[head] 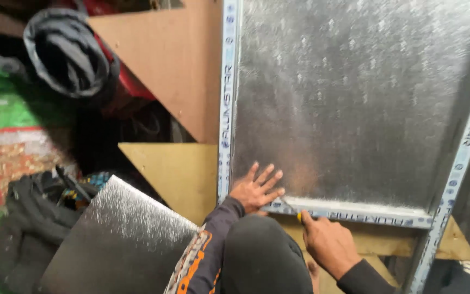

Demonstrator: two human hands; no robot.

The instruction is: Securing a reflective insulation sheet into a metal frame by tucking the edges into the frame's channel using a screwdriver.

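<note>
The large silvery foil-faced insulation panel (354, 98), dimpled and dully shining, lies flat with its long axis running from near to far, framed by pale metal edge strips (227, 98) with the near strip crossing left to right. The left hand (255, 189) presses on its near left corner, open with fingers spread. The right hand (327, 240), just beside it, grasps a thin yellow-handled blade tool (294, 210) pointing far-left along the near strip.
</note>
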